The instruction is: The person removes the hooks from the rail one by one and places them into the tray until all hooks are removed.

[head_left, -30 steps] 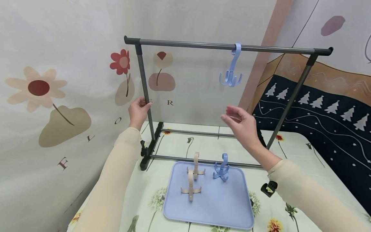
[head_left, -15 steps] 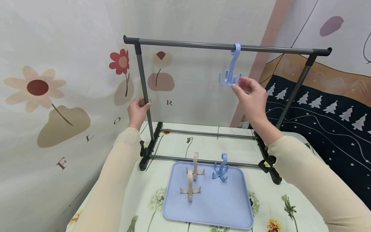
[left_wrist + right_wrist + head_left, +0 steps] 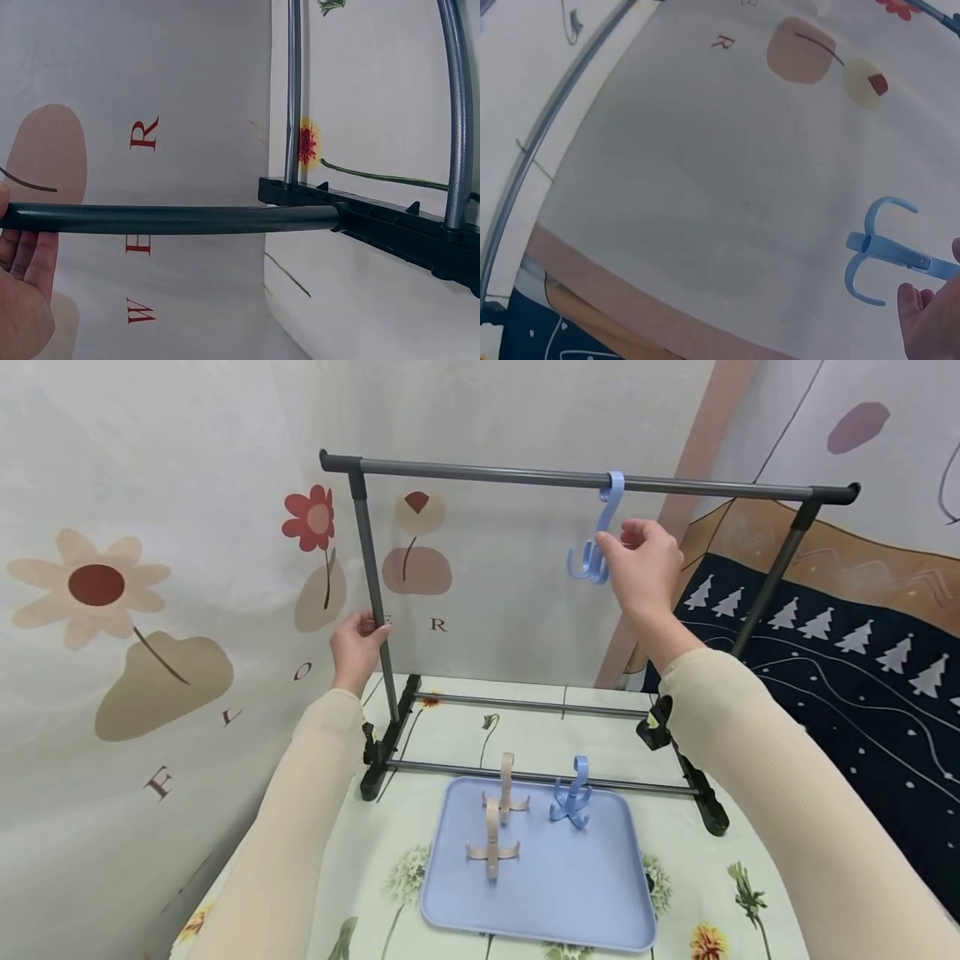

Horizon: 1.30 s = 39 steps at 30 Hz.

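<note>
My left hand (image 3: 356,652) grips the left upright post (image 3: 372,568) of a dark metal rack, thumb in front and fingers behind. From the rack's top bar (image 3: 480,475) hangs a light-blue multi-prong hook (image 3: 609,502), right of the middle. My right hand (image 3: 645,564) is raised at this hook's stem, thumb tip overlapping the stem and the other fingers bent. In the right wrist view the prongs of the blue hook (image 3: 889,249) stick out past the fingertips. On the blue tray (image 3: 600,902) lie two beige hooks (image 3: 492,847) and another blue hook (image 3: 576,797).
The rack's black feet (image 3: 390,752) and lower rails (image 3: 517,774) stand on a flower-print tablecloth (image 3: 360,852), behind the tray. A wall covering printed with flowers (image 3: 97,585) rises behind and to the left. Dark tree-patterned fabric (image 3: 825,693) is at the right.
My right hand has moved up and right from below the hanging hook, past its prongs, to its stem. The left hand stays on the post.
</note>
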Each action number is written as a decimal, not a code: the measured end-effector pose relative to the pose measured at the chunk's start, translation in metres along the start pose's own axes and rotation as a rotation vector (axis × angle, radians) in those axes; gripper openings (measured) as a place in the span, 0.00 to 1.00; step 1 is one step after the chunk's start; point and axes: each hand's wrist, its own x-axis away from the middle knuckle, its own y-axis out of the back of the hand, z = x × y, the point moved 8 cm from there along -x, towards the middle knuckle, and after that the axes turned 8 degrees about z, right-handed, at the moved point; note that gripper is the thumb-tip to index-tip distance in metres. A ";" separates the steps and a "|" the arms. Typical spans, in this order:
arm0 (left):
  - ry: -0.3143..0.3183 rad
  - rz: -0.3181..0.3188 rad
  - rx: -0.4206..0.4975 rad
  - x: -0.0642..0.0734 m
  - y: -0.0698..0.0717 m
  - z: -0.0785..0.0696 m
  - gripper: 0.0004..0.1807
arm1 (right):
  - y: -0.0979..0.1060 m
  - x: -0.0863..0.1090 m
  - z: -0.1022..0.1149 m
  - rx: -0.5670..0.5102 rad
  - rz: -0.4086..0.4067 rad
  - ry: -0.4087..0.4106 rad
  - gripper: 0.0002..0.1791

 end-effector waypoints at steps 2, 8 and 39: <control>0.000 0.000 0.003 -0.001 0.000 0.000 0.16 | -0.002 -0.004 0.001 0.003 0.002 -0.022 0.27; 0.000 -0.002 0.005 0.000 0.000 0.000 0.16 | -0.009 -0.017 0.001 0.044 0.026 -0.087 0.29; -0.013 -0.005 0.001 0.000 0.001 0.000 0.16 | -0.014 -0.022 0.001 0.069 -0.018 -0.101 0.22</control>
